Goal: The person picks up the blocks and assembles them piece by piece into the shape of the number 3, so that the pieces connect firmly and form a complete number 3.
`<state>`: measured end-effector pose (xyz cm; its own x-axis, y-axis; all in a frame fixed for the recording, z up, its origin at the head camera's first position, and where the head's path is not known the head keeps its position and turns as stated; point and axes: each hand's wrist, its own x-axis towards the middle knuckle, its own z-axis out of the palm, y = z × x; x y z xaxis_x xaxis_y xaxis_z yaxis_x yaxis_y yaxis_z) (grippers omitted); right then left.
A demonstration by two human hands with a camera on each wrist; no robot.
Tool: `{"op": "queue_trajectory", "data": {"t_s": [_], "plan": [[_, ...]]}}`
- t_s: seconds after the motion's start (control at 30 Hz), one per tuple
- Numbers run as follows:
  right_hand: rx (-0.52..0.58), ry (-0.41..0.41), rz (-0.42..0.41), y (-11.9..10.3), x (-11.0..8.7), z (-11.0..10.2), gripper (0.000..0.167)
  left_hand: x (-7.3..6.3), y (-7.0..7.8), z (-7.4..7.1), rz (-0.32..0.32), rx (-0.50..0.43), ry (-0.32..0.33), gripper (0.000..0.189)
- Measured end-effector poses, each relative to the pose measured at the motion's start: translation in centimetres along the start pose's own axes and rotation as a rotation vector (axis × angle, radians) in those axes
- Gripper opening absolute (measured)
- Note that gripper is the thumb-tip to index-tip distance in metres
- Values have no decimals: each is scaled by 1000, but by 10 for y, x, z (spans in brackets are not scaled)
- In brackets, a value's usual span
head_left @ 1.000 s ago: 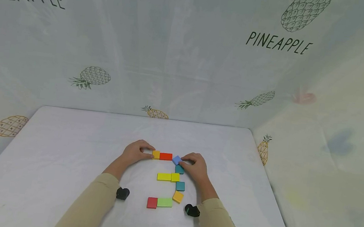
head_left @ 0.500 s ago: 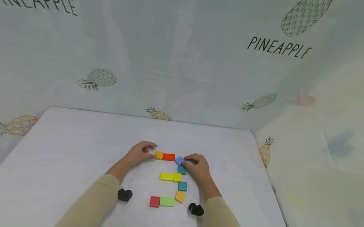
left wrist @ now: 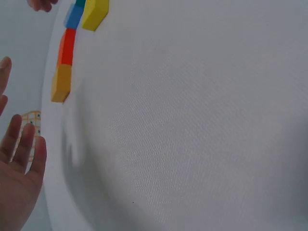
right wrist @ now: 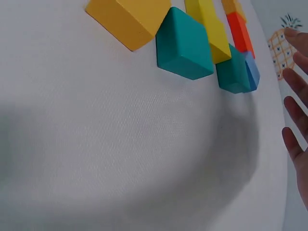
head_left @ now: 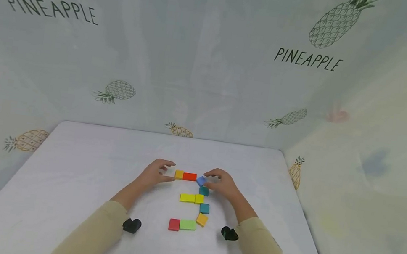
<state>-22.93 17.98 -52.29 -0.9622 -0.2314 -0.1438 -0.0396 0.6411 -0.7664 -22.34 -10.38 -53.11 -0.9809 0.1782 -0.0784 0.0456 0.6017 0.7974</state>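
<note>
Coloured wooden blocks lie flat in the shape of a figure 3. The far row has a yellow-orange block (head_left: 179, 175), a red-orange block (head_left: 189, 177) and a tilted blue block (head_left: 201, 181). My left hand (head_left: 152, 172) is at the left end of that row, fingers spread and holding nothing. At the right end, my right hand (head_left: 224, 183) is beside the blue block, its fingers (right wrist: 297, 113) loosely extended and apart from it in the right wrist view. Below come a teal block (head_left: 204, 191), two yellow blocks (head_left: 187, 198) and another teal block (head_left: 204, 208).
Nearer are an orange block (head_left: 202, 219), a light green block (head_left: 187, 225) and a red block (head_left: 174, 224). Black heart-shaped pieces (head_left: 132, 225) show at both sleeve cuffs. The white table (head_left: 88, 163) backs onto a pineapple-print curtain (head_left: 204, 59).
My right fingers have loosened from the blue block, and the left fingers have parted from the yellow-orange block. Both forearms have spread outward slightly. The head view has shifted a little.
</note>
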Motion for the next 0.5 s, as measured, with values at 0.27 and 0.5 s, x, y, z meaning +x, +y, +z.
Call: {"op": "queue_trajectory", "data": {"t_s": [0.27,0.5], "plan": [[-160,-20,-166,-22,-16,-18,33,-23,17,-18,42,12,-11,60],[-297,74,-383,-29,-36,-43,33,-43,33,-41,109,73,5,61]]}}
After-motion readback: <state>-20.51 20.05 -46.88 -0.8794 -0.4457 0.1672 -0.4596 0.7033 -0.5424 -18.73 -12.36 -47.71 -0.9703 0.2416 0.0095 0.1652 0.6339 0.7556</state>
